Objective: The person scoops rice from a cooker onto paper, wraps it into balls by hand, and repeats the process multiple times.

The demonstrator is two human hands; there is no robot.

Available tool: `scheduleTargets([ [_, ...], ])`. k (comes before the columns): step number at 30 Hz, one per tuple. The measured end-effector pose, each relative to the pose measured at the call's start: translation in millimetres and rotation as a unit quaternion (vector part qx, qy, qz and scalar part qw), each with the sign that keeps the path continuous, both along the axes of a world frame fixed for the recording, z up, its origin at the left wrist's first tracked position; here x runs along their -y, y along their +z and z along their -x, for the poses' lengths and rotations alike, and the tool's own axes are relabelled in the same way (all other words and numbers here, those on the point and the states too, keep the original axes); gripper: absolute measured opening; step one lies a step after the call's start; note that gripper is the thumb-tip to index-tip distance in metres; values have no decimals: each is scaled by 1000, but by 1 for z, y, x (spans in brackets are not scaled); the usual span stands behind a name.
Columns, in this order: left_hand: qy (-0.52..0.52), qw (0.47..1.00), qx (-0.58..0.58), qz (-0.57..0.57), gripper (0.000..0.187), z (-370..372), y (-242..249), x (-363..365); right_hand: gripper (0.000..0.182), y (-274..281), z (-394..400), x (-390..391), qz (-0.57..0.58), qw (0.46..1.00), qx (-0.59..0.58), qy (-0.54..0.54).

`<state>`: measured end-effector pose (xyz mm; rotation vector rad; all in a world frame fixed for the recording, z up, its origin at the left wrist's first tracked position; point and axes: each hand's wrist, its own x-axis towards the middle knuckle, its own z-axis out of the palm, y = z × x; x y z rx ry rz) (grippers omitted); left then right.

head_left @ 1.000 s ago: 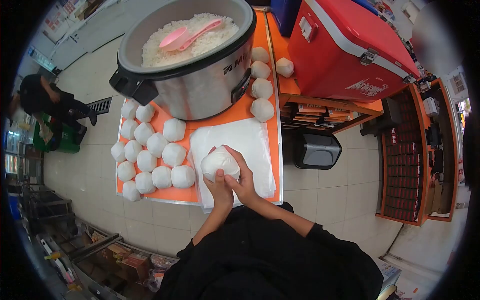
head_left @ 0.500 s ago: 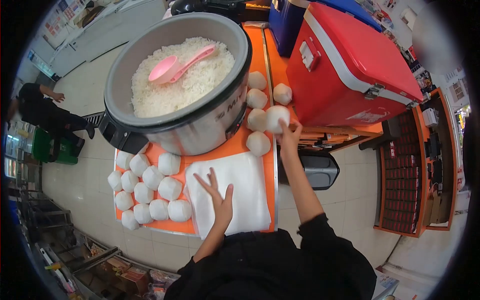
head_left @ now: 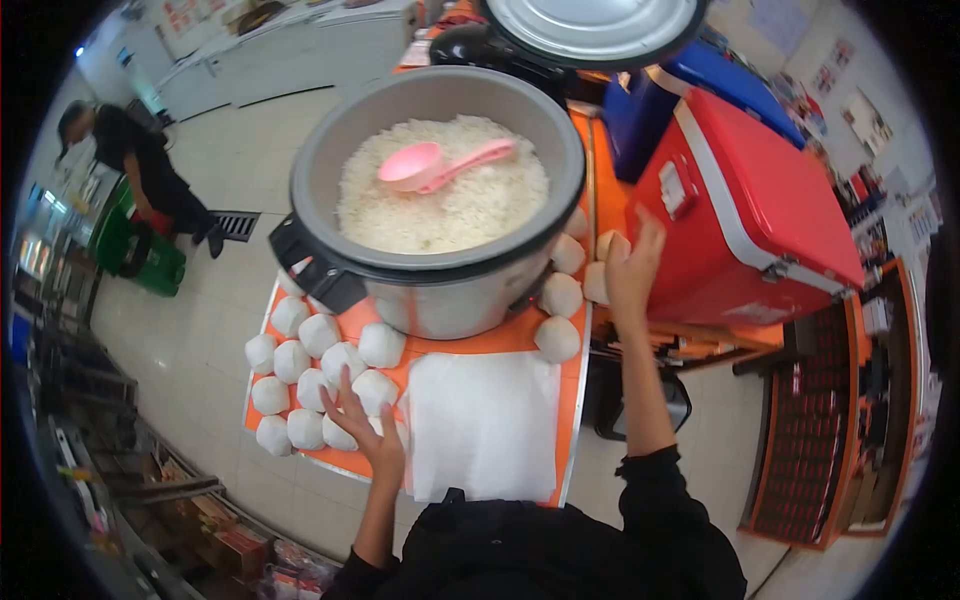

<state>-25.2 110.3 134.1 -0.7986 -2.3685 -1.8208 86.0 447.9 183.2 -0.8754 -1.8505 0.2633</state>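
My left hand (head_left: pixel 372 432) is open, fingers spread, over the front right of a cluster of white paper-wrapped bundles (head_left: pixel 318 334). Beside it lies a stack of white paper sheets (head_left: pixel 484 430) on the orange table (head_left: pixel 500 342). On the far right side, my right hand (head_left: pixel 634 268) is open with its fingers pointing away from me, right beside a wrapped bundle (head_left: pixel 596 284) and partly covering another wrapped bundle (head_left: pixel 612 243). A row of similar bundles (head_left: pixel 560 296) runs along the cooker's right side. The big rice cooker (head_left: pixel 440 305) holds white rice (head_left: pixel 450 215) with a pink scoop (head_left: pixel 412 166) on top.
A red cooler box (head_left: pixel 740 200) stands right of my right hand, with a blue cooler box (head_left: pixel 640 120) behind. The cooker's raised lid (head_left: pixel 600 25) is at the back. A person (head_left: pixel 150 165) stands at the left by a green bin (head_left: pixel 140 250).
My right hand has let go of a wrapped bundle, now resting in the right-hand group. My left hand has moved left from the paper sheets to the bundles. The view has tilted up.
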Motion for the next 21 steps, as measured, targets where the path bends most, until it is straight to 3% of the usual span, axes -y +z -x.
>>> scheduleTargets([
  [1, 9, 997, 7, -76, 78, 13, 11, -1, 35, 48, 19, 8, -54, 996, -40, 60],
  [3, 34, 995, -10, -94, 72, 42, 48, -8, 25, 114, 65, 18, -105, 967, 42, 230],
  [5, 53, 992, -30, -112, 66, 71, 79, -18, 20, 120, 128, 3, -135, 916, 177, 334],
  [7, 41, 985, -25, -168, 58, 96, 100, -27, 18, 99, 185, -27, -174, 837, 434, 285],
  [9, 36, 979, -24, -201, 54, 109, 113, -30, 15, 88, 214, -42, -230, 773, 551, 215],
  [10, 28, 980, -21, -193, 52, 112, 115, -27, 15, 89, 221, -47, -237, 774, 550, 207],
  [12, 37, 986, -15, -164, 48, 113, 113, -19, 13, 86, 223, -54, -200, 713, 646, 187],
  [16, 30, 987, 14, -158, 46, 124, 93, -16, 11, 65, 227, -68, -220, 722, 629, 186],
  [18, 14, 988, 27, -153, 46, 130, 91, -26, 12, 54, 229, -78, -296, 721, 579, 239],
  [21, -9, 989, 34, -144, 44, 138, 102, -44, 18, 65, 231, -73, -259, 719, 590, 259],
])
